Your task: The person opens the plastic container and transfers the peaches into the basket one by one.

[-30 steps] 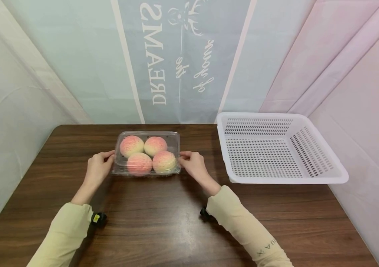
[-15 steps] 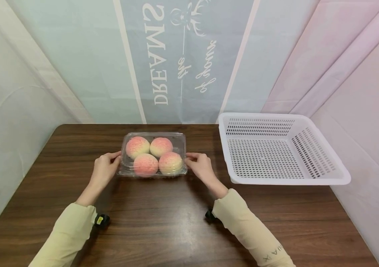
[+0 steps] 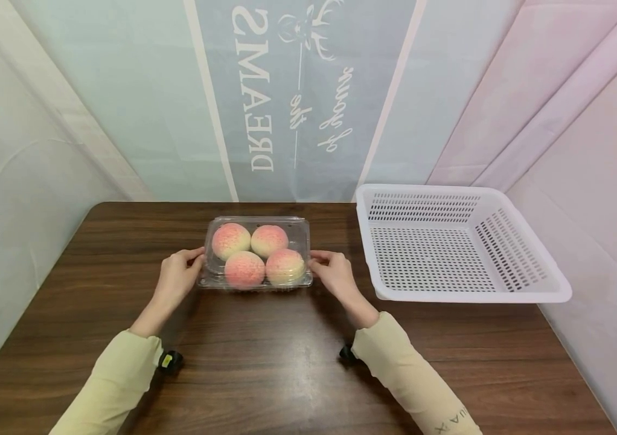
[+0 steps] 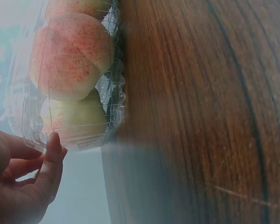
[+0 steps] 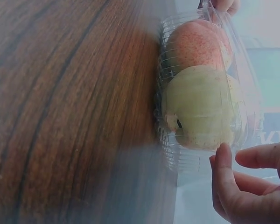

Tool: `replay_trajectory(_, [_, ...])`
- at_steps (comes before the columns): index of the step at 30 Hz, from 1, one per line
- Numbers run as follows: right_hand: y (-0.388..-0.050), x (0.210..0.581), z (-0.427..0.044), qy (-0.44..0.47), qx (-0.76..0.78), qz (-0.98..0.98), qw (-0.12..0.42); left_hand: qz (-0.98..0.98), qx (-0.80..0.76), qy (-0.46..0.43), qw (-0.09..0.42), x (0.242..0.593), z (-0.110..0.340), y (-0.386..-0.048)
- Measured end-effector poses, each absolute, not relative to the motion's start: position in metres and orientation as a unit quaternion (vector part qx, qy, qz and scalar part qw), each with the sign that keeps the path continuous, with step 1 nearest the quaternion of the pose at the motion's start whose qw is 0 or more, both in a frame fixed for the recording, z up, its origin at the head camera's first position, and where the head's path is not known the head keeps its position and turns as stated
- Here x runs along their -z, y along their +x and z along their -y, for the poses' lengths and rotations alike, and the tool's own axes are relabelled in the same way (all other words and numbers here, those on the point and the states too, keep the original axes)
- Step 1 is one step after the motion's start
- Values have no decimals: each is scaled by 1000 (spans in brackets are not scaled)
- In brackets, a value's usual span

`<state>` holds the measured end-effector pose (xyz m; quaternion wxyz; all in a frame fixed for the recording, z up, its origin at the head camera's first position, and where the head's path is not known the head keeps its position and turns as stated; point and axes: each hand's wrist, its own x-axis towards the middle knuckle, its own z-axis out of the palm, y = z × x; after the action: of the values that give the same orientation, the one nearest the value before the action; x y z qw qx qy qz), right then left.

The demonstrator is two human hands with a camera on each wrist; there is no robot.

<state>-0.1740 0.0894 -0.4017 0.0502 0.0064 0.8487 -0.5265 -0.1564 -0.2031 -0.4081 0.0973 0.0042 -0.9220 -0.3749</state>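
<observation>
A clear, shiny plastic box (image 3: 297, 234) sits on the brown table (image 3: 254, 356), four pink-and-yellow peaches (image 3: 244, 269) showing through it; the left hand (image 3: 176, 273) and the right hand (image 3: 337, 275) pinch its opposite ends.

A white slotted basket (image 3: 471, 296) stands on the brown wood-grain table (image 3: 259, 362) before a lettered backdrop (image 3: 314, 175).

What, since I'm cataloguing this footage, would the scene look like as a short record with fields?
Box: clear plastic, over the brown table
Peaches: four, pink and yellow, inside the box, two in front, two behind
Left grip: pinches the box at its left end
Right grip: pinches the box at its right end
Basket: white, slotted, right of the box, not touching it
</observation>
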Motion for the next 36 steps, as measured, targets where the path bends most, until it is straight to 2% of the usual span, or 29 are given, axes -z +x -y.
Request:
replay_trajectory(27, [-173, 400, -99, 16, 486, -873, 26, 917, 385, -11, 98, 410, 191, -157])
replay_trajectory(36, [-171, 400, -97, -8, 458, -889, 6, 922, 381, -18, 72, 409, 196, -155])
